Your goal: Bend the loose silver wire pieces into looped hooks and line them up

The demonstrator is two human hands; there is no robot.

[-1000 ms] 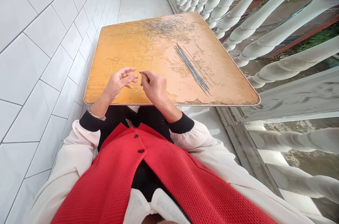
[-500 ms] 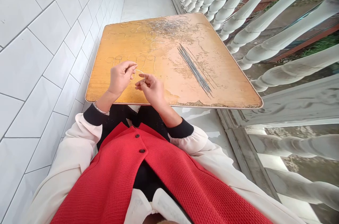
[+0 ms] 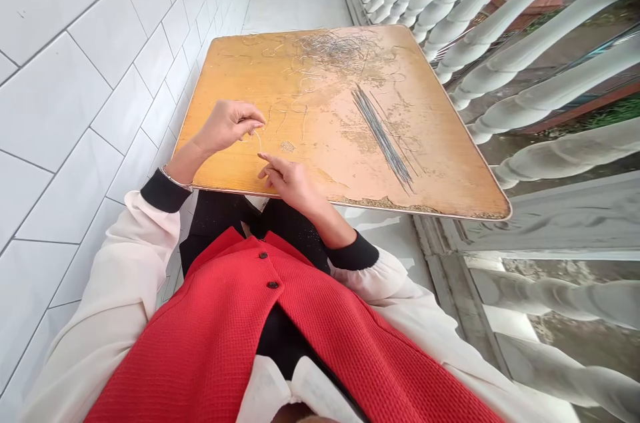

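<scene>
My left hand (image 3: pixel 227 126), above the near left of the table, is closed in a pinch on a thin, pale, curved wire (image 3: pixel 259 142). The wire hangs in an arc from the fingertips. Just below and to the right is my right hand (image 3: pixel 294 184), its index finger stretched out close to the wire's lower end; whether it touches is too small to tell. The other right fingers are loosely bent, with nothing visible in them. Several wires with looped ends (image 3: pixel 304 120) lie in a row beyond the hands.
The worn wooden table (image 3: pixel 230 83) carries a bundle of straight grey wires (image 3: pixel 383 140) on the right. A tangled heap of wire (image 3: pixel 340 48) lies at the far side. Near my hands is a small speckled patch (image 3: pixel 287 146). Tiled wall left, white balusters (image 3: pixel 560 150) right.
My left hand has lifted slightly away, keeping the wire. My right hand has moved lower, its index finger now extended and its grip on the wire loosened. The view has shifted slightly.
</scene>
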